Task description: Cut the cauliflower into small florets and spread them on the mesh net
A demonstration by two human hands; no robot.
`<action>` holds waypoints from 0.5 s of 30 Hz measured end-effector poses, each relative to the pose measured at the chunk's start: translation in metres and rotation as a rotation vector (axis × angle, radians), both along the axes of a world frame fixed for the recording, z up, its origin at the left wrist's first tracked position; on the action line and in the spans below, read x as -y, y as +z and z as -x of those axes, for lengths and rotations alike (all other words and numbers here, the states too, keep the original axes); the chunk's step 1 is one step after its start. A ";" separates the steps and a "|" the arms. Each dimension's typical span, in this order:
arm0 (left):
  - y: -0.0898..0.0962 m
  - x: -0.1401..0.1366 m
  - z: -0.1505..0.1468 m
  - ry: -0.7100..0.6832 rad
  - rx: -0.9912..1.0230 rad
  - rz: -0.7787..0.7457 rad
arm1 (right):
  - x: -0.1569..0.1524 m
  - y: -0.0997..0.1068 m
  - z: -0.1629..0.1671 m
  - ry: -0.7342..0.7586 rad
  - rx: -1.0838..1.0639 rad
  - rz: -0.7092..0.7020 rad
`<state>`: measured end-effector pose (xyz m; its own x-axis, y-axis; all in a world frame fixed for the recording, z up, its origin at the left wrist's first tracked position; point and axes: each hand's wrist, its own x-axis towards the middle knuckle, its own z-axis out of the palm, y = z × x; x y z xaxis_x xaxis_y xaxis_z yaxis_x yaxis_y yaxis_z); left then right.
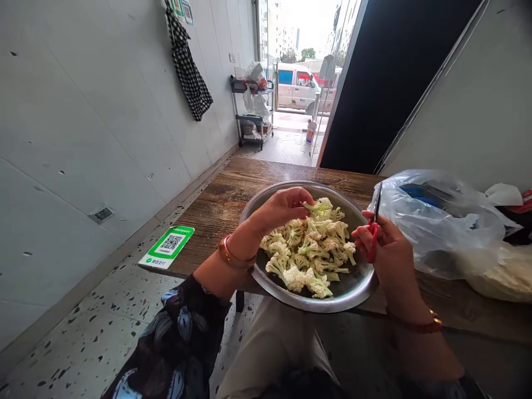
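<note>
A wide steel basin sits at the near edge of the wooden table, with a heap of cut cauliflower florets in it. My left hand is over the basin's far left part, thumb and fingers pinching the pale green stem of a cauliflower floret. At the basin's right rim my right hand grips red-handled scissors. Their dark blades point up and away from me and look closed. Fingers hide part of the handles.
On the table's right lies a clear plastic bag with dark and blue things inside, beside another bag with pale contents. A green QR-code card lies at the table's left corner. Beyond stand a utility cart and a glass door.
</note>
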<state>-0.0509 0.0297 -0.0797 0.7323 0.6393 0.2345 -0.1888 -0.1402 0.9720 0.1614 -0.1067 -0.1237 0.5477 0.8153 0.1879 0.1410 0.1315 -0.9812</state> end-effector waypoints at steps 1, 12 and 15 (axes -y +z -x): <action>0.000 0.000 -0.001 -0.002 0.010 -0.003 | 0.000 -0.001 0.000 -0.001 0.003 0.002; -0.002 0.004 -0.004 0.122 -0.055 -0.030 | 0.000 -0.002 -0.001 0.002 -0.025 0.033; 0.001 0.006 -0.004 0.141 -0.062 -0.022 | -0.001 -0.003 -0.002 0.017 -0.029 0.024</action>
